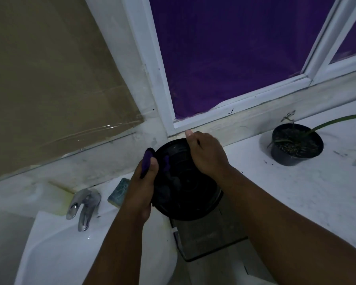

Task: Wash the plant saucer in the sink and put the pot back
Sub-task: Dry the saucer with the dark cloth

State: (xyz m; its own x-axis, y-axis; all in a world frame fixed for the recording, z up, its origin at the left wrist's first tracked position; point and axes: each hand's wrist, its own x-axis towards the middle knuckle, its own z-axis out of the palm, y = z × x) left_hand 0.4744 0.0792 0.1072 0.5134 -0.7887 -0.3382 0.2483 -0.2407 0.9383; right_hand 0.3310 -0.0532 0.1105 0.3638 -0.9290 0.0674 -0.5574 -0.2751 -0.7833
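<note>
Hands held the black saucer (188,182) tilted above the sink's (56,254) right edge, left hand (141,188) pinching a purple cloth (146,161) against its face, right hand (206,153) curled over its far rim, the pot (296,144) waiting well apart on the ledge (296,192) to the right.

Matt black plastic saucer (190,188), chrome faucet (83,206)

Pretty dim in here; white-framed window (230,103) with purple covering over the glass; brown cardboard sheet (49,79) taped over the wall on the left; scuffed white bench (296,192) runs under the sill; chrome tap (83,206) sits lower left
</note>
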